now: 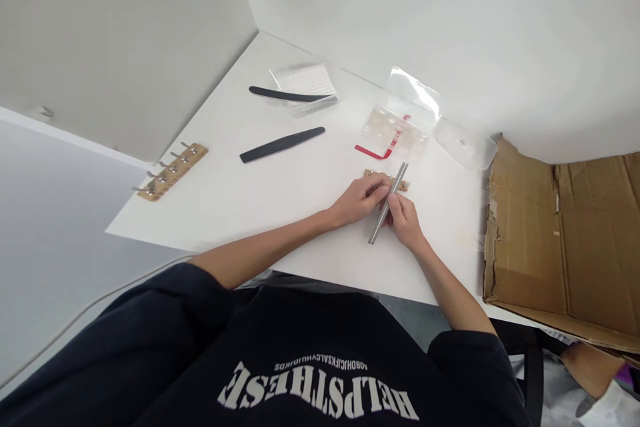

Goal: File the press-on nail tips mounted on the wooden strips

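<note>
My right hand pinches a straight grey nail file, which slants up and away from me across the fingers. Close against it, my left hand is closed, its fingertips curled in beside the file; whatever they hold is hidden. Just beyond both hands lies a wooden strip with small metal fittings, partly covered by the left fingers and the file. A red bent strip lies a little farther back, its upper part over a clear compartment box.
Two black nail files, one curved and one tapered, lie left of centre. Behind the curved one is a clear case with white pieces. A wooden clip stand sits at the left edge. An open cardboard box stands right.
</note>
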### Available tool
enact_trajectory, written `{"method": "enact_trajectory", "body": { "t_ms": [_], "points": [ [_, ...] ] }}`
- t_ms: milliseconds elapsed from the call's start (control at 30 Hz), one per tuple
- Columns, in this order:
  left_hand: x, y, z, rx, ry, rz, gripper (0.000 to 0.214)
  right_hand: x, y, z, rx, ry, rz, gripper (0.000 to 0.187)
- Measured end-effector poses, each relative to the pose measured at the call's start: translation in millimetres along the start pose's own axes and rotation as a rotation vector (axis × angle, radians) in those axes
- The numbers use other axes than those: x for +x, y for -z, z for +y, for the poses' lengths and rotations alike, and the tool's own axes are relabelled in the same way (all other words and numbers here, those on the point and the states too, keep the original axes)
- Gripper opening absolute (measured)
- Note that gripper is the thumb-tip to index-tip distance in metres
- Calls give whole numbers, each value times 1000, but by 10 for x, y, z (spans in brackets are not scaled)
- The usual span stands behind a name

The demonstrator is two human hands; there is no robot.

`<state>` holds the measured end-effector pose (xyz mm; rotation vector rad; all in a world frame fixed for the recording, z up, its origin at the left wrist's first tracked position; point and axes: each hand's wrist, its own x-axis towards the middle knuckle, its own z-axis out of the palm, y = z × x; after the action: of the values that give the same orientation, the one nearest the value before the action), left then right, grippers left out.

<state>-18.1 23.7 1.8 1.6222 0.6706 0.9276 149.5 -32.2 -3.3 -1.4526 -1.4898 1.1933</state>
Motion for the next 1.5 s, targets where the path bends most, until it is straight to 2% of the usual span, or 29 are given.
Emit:
{"method": "enact_trajectory", "body": {
  "t_ms": [1500],
  "points": [
    [-28, -11, -26, 19, -1, 9, 29, -3, -7, -16, -47, 39, 12, 57]
  ]
}}
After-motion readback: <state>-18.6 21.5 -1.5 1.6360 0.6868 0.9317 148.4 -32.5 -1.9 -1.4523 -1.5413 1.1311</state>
